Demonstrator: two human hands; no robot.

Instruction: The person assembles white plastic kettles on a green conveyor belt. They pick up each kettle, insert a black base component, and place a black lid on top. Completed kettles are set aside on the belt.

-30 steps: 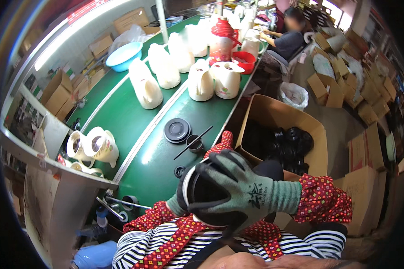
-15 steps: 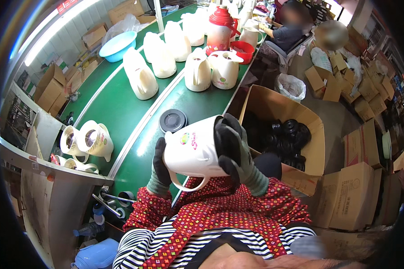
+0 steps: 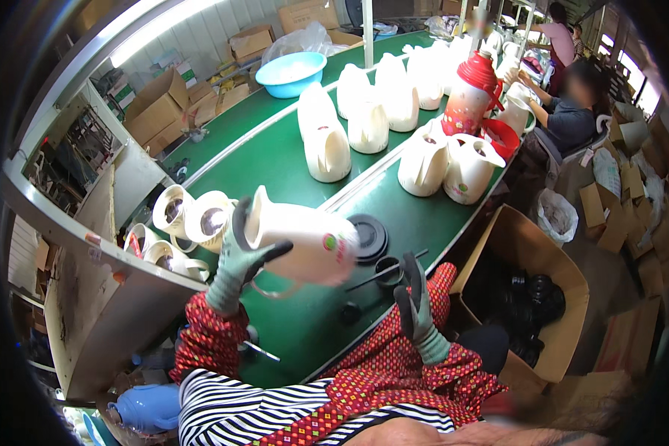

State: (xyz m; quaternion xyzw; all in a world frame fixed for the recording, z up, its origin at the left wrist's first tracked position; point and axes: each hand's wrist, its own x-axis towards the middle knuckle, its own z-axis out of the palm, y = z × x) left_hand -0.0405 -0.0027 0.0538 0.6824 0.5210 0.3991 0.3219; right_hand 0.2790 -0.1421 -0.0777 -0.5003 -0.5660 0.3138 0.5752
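Note:
A white jug with a printed pink and green mark is tilted on its side above the green table, slightly smeared by motion. My gloved left hand grips its spout end, thumb across the near side. The jug's handle hangs on the near side. Right of the jug, my gloved right hand is off it, fingers apart and nothing in them. Close to that hand are a small dark cup and a thin dark rod. A round black lid-like part lies beside the jug's base.
Several white jugs and a red flask stand farther along the green table. More jugs are at left. A blue basin is behind. A carton of black parts stands right; a co-worker sits beyond.
The jug has moved left and its spout end now points up left. My right hand has come off its base end. My left hand now holds the spout end. The view has shifted.

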